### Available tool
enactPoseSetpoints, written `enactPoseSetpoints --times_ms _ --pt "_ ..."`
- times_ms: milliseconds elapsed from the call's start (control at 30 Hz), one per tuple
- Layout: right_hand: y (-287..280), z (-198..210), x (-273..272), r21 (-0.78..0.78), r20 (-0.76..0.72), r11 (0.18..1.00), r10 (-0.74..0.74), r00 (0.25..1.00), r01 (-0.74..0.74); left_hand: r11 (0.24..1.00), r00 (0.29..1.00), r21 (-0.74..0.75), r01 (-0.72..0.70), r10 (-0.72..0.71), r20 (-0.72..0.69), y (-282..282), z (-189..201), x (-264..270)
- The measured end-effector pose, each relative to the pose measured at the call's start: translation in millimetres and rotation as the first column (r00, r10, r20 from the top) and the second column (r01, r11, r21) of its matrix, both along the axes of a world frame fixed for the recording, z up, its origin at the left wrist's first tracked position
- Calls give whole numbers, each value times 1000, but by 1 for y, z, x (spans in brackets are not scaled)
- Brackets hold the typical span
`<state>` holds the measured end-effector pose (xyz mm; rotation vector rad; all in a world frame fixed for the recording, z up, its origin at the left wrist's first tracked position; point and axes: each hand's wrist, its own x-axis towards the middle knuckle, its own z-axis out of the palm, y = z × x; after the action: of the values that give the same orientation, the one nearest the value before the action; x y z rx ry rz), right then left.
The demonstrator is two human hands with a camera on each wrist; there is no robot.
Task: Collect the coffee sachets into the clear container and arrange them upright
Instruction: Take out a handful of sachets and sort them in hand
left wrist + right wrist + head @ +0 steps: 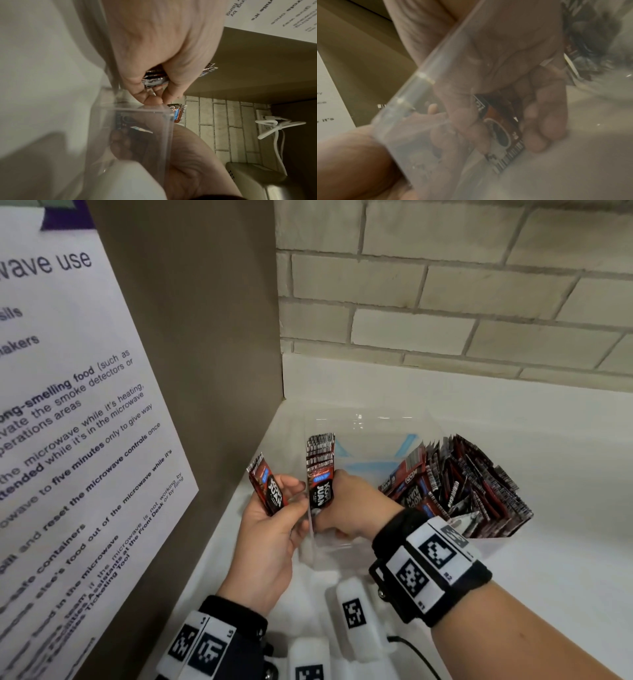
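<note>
Roughly midway: right hand (346, 505) grips sachet stack (320, 470) inside clear container (373, 422); left hand (270, 529) holds more sachets (267, 489); leaning sachets (459, 484) need uprighting.

Left hand (270, 529) palm-up, fingers curled in a grip; right hand (352, 505) reaching down, fingers pinched shut.

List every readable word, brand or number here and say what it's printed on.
"wave use", "five minutes", "smoke detectors", "Front Desk": cropped notice on the brown panel.
"KOPI JUAN", "100%": sachets gripped by the right hand.
"JUAN": sachets in the left hand.
"L5", "R2": wrist bands.
Sachet fine print: too small.
</note>
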<state>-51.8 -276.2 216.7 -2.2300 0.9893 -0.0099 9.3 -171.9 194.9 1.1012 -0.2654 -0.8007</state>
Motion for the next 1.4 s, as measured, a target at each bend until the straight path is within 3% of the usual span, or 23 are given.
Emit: enactPoseSetpoints --times_ms 567,800,900,967,1100,1233,1400 --pt "6 20 -11 -66 -48 994 84 995 -87 997 998 21 -70 70 5 -2 1 2" --pt "13 38 -24 -109 -45 993 48 998 -53 991 975 -31 -131 124 -183 3 7 7" --pt "15 44 -28 -141 42 990 16 999 -10 987 974 -32 -158 150 -171 4 13 6" --pt "14 50 -30 -171 181 984 -9 983 40 986 980 -30 -164 160 -115 6 15 5" --pt "15 59 -28 -75 456 996 -11 890 50 987 988 -55 -151 149 -33 10 19 0" --pt "17 57 -23 67 526 997 7 851 -50 993 996 -73 -89 90 5 10 23 -7" --pt "12 56 -21 196 612 981 -113 782 -11 997 999 -65 -37 39 24 11 23 -7"
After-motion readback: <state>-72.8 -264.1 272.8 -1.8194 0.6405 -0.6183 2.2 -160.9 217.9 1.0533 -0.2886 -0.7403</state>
